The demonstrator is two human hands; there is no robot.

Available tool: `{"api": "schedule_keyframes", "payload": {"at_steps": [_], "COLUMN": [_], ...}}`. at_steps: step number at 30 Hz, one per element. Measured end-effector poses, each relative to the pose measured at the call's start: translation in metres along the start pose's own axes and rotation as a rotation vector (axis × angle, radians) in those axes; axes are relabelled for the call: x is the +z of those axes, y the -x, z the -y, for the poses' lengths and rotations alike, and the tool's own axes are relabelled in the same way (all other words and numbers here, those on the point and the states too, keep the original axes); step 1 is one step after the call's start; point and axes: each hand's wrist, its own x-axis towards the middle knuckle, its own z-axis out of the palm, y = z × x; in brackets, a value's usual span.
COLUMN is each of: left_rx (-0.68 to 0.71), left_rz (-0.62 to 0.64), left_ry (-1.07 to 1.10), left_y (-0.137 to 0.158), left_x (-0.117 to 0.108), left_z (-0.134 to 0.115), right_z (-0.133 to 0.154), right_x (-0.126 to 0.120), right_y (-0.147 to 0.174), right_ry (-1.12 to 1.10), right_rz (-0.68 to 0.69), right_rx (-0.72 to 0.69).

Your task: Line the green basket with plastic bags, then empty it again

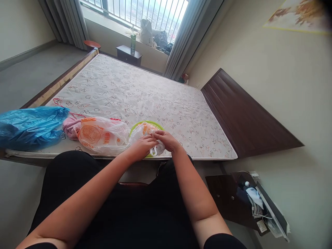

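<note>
A white plastic bag point(140, 133) with orange print sits in a lime-green rimmed basket or basin point(157, 125) at the mattress's near edge. My left hand point(143, 148) and my right hand point(166, 139) meet over this bag, fingertips close together and closed on its crumpled plastic. A white bag handle loop hangs below my fingers. What the bag contains is hidden. Just left lies a larger translucent plastic bag point(103, 135) with orange print, and a pink cloth point(71, 128) shows at its left end.
A blue plastic bag point(31, 126) with a red drawstring lies at the left on the letter-patterned mattress point(145, 90). The dark headboard point(241, 110) stands at right. Below it, a bedside cabinet point(223, 197) holds assorted items. Another nightstand point(128, 55) is near the window.
</note>
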Motion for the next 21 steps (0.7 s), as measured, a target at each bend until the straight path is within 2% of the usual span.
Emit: {"api": "schedule_keyframes", "payload": {"at_steps": [3, 8, 12, 15, 18, 21], "left_rx": [0.01, -0.044, -0.086, -0.122, -0.144, -0.141], "left_rz": [0.007, 0.01, 0.009, -0.01, -0.111, -0.276], "left_ry": [0.013, -0.052, -0.077, -0.082, -0.107, -0.145], "left_y": [0.001, 0.001, 0.008, 0.023, 0.041, 0.055], "left_x": [0.0, -0.002, -0.006, 0.0, 0.013, 0.02], "left_z": [0.002, -0.002, -0.009, -0.014, -0.018, -0.019], "right_z": [0.002, -0.002, -0.007, -0.009, -0.006, 0.003], "right_x": [-0.004, -0.019, -0.032, -0.034, -0.03, -0.024], "right_y": [-0.001, -0.012, -0.017, -0.019, -0.024, -0.03], "right_ry": [0.05, 0.089, 0.073, 0.053, 0.01, -0.132], "right_rz": [0.014, -0.213, -0.269, -0.332, -0.389, -0.458], "right_rx": [-0.018, -0.102, -0.12, -0.102, -0.078, -0.026]}}
